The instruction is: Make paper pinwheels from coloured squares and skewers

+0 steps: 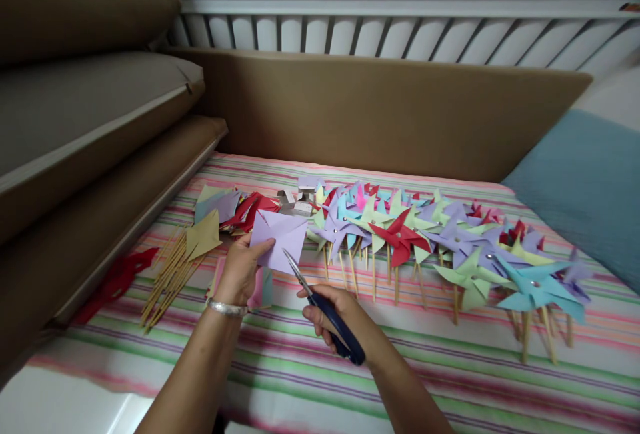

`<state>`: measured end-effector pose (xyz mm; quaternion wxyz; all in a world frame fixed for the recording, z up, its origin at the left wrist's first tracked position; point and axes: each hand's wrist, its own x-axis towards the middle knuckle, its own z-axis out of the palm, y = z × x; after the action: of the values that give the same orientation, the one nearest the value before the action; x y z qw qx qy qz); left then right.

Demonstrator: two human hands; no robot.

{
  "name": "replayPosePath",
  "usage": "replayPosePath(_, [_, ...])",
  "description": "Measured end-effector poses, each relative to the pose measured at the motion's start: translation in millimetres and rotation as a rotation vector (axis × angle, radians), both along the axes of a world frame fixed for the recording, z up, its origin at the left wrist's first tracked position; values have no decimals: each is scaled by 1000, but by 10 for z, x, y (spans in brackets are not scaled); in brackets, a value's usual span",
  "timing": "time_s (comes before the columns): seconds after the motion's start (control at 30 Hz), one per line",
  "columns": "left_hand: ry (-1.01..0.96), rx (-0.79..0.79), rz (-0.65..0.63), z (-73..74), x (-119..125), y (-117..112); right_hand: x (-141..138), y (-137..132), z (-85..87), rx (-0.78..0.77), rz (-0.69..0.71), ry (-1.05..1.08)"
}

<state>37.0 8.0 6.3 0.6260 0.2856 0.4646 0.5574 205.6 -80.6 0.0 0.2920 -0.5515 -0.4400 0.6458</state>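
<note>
My left hand (241, 267) pinches the left edge of a lilac paper square (283, 237), thumb on top. Cuts show near the square's upper corners. My right hand (330, 314) is wrapped round dark blue-handled scissors (334, 327), whose slightly parted blades point at the square's lower edge. Whether the blades touch the paper I cannot tell. Beneath and behind the left hand lies a small stack of coloured paper (260, 291), partly hidden. Left of it, a yellowish cut paper piece (203, 235) rests on a bundle of wooden sticks (167, 281).
Many finished paper pinwheels (400, 237) on sticks lie to the right on a striped cloth (320, 381). Cut paper pieces (250, 211) and a small opened box (295, 202) lie behind my hands. Red paper scraps (117, 284) sit beside stacked brown cushions (145, 174) at left.
</note>
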Motion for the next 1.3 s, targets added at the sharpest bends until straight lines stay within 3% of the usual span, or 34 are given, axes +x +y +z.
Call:
replayPosePath(0.73, [4, 2, 3, -43, -27, 23, -31, 17, 20, 36, 13, -64])
replayPosePath(0.93, [-14, 11, 15, -77, -15, 38, 13, -9, -4, 135, 63, -69])
replayPosePath(1.1, [-39, -3, 138, -50, -51, 72, 114, -21, -118, 381, 169, -7])
replayPosePath(1.2, [-110, 6, 223, -12, -67, 66, 108, 33, -181, 359, 46, 11])
replayPosePath(1.3, [-180, -8, 220, 5, 39, -17, 34, 100, -217, 348, -203, 62])
